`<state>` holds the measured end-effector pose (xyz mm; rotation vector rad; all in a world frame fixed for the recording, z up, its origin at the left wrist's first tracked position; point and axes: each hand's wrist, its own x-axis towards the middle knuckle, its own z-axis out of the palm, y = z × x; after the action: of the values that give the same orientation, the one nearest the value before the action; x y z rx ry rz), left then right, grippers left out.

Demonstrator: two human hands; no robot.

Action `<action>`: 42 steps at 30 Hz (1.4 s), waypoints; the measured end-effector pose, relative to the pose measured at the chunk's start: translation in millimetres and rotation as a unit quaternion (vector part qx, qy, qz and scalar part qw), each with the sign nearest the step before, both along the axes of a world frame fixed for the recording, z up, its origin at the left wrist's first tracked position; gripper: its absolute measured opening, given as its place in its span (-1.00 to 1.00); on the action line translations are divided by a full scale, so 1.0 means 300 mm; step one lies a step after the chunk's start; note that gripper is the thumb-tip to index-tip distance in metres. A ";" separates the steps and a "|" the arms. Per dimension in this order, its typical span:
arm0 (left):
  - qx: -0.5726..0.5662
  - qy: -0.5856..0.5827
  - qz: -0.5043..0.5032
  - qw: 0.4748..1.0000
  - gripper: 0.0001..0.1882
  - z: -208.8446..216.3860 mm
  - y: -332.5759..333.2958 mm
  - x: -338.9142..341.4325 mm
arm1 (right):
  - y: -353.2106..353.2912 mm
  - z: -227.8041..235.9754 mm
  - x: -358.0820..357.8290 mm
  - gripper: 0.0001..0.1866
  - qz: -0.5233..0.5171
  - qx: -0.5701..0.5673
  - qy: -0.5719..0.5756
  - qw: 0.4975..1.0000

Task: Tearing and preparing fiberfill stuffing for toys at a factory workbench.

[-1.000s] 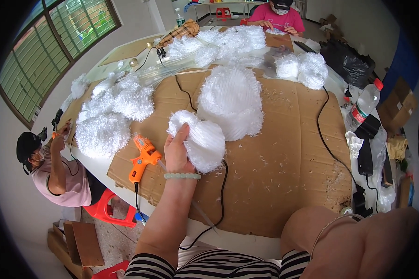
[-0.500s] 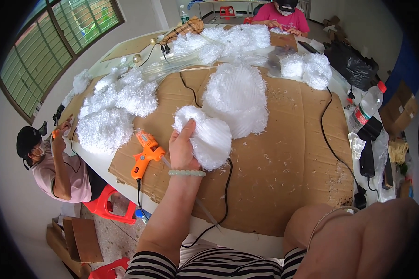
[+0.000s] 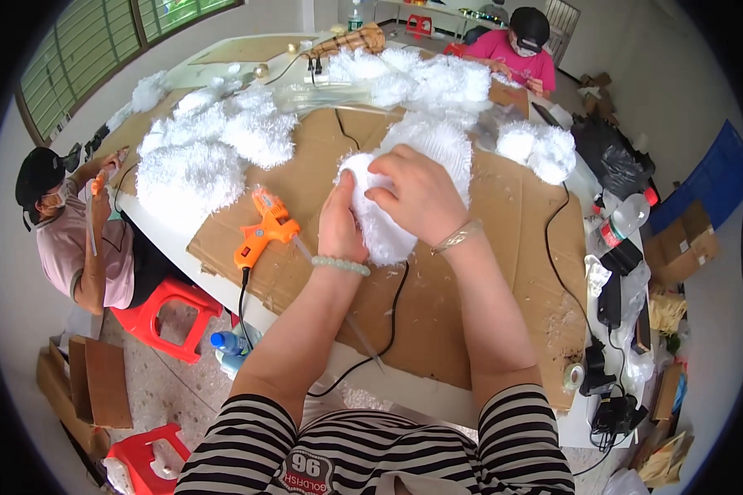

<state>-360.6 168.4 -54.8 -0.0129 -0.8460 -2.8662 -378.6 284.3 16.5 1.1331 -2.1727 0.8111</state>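
Hands pressing a white fluffy ball [image 3: 388, 231] on the worktop, my left hand [image 3: 341, 224] cupping, right hand [image 3: 417, 191] gripping its top; I'd guess gluing follows, glue gun [image 3: 262, 227] just left.

Both forearms are extended toward twelve o'clock; the left hand [image 3: 339, 224] is cupped upright, the right hand [image 3: 417, 194] is pressed palm-down, fingers curled.

A long table [image 3: 182, 239] is covered with cardboard sheets [image 3: 504, 272]; red stools [image 3: 161, 318] are set on speckled floor [image 3: 169, 392] below barred windows [image 3: 82, 41].
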 end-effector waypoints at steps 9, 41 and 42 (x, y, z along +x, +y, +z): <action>0.006 -0.008 -0.015 1.000 -0.76 0.026 0.011 0.022 | 0.000 -0.053 -0.049 -0.92 -0.014 -0.002 -0.049 0.999; 0.070 -0.122 0.081 0.987 -0.64 0.046 -0.002 0.021 | 0.268 -0.082 -0.258 -0.81 -0.036 -0.540 -0.424 0.726; 0.072 -0.125 0.085 0.986 -0.64 0.045 -0.004 0.023 | 0.265 -0.081 -0.259 -0.81 -0.035 -0.538 -0.429 0.725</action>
<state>-353.7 167.1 -41.4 0.4223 -0.6415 -2.7934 -456.2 363.7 -7.7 -0.0022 -1.6576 2.4512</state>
